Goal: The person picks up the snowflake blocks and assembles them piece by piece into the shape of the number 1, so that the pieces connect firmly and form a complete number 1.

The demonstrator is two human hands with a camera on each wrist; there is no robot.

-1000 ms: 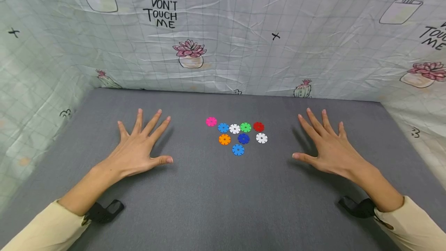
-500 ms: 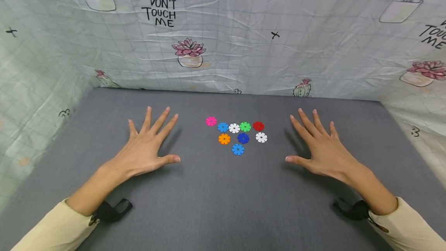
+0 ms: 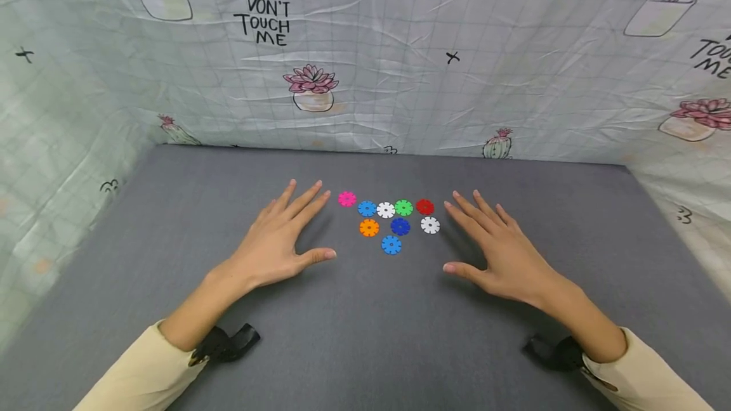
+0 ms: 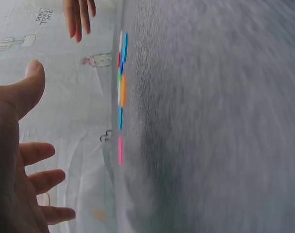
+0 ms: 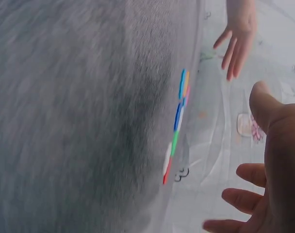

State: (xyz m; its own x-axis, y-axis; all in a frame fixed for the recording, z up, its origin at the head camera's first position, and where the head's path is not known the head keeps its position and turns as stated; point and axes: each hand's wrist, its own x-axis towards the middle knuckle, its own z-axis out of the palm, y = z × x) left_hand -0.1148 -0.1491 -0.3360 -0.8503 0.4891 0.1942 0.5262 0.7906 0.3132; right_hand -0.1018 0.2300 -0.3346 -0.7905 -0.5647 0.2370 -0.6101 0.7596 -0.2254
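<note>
Several flat, notched plastic discs lie on the grey table in the head view: a pink disc [image 3: 347, 199], an orange disc [image 3: 368, 228], a light blue disc [image 3: 391, 245], a dark blue disc [image 3: 400, 226], a green disc [image 3: 403, 207], a red disc [image 3: 425, 207], a white disc [image 3: 430, 225], plus another white and another light blue one. My left hand [image 3: 280, 240] hovers left of them, fingers extended, nearest the pink disc. On the other side my right hand [image 3: 502, 255] hovers with fingers spread, nearest the white and red discs. Neither holds anything.
The grey table [image 3: 365, 347] extends on all sides of the discs. A pale printed cloth [image 3: 377, 94] with plant drawings hangs behind and along both sides. Each wrist wears a black strap; the left strap [image 3: 228, 344] and right strap [image 3: 554, 354] sit by cream sleeves.
Both hands have moved inward toward the discs, the left one rightward and the right one leftward. The discs have stayed in their places on the table.
</note>
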